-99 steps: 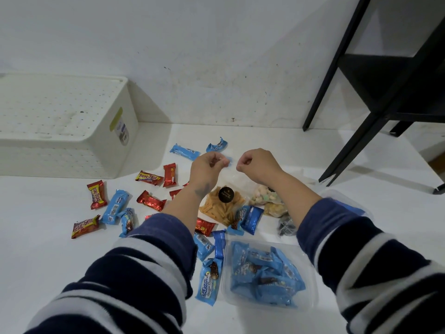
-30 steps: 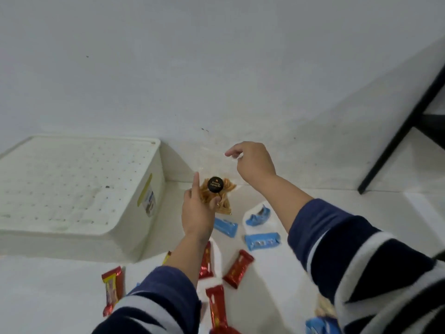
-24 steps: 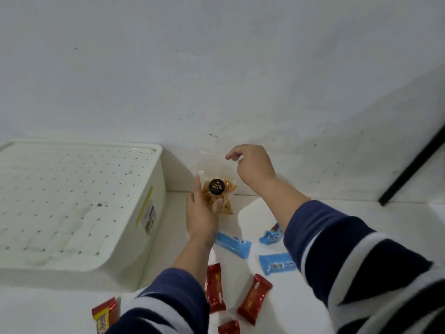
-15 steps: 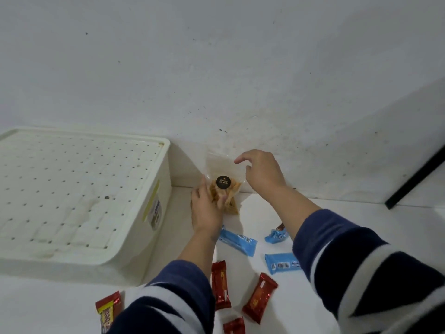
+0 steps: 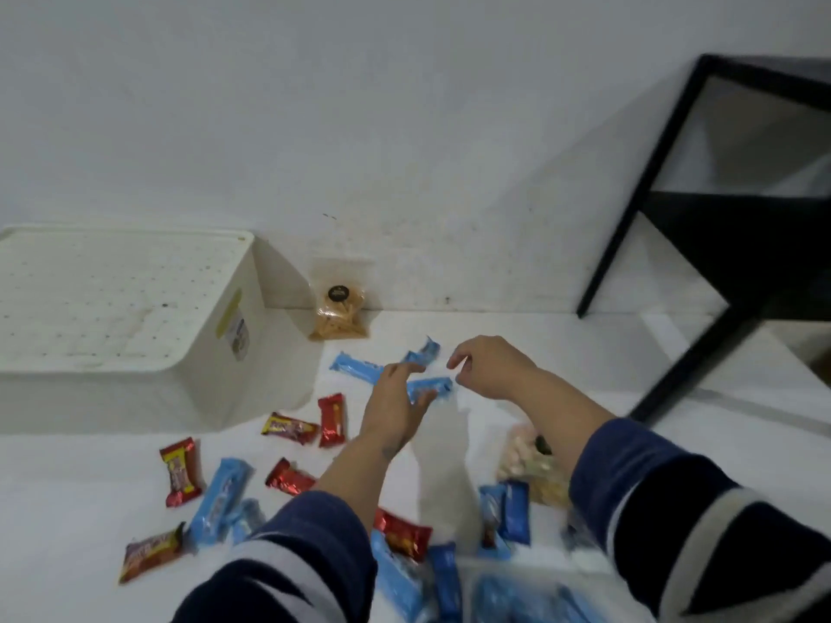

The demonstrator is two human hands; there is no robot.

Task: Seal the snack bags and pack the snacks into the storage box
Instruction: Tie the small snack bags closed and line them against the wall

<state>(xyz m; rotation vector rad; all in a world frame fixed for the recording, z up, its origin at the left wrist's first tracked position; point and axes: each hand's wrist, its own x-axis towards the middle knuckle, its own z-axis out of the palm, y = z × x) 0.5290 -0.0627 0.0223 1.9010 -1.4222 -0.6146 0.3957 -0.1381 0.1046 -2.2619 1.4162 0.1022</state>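
A clear snack bag of orange sticks [image 5: 338, 308] with a black round label stands upright against the wall, right of the white storage box [image 5: 121, 303], whose perforated lid is on. My left hand [image 5: 395, 400] hovers with fingers straight over a blue wrapper [image 5: 429, 385] and holds nothing. My right hand [image 5: 492, 364] hangs beside it, fingers loosely curled and empty. Another clear bag of pale snacks [image 5: 530, 465] lies under my right forearm. Red wrappers [image 5: 332, 419] and blue wrappers [image 5: 221, 496] are scattered on the white surface.
A clear bag full of blue wrappers [image 5: 517, 595] lies at the bottom edge. A black metal shelf frame [image 5: 701, 245] stands at the right against the wall. The white wall closes the back.
Both hands have let go of the orange-stick bag, which now stands against the wall. The hands have drawn back toward me over the blue wrappers. The view has tilted down.
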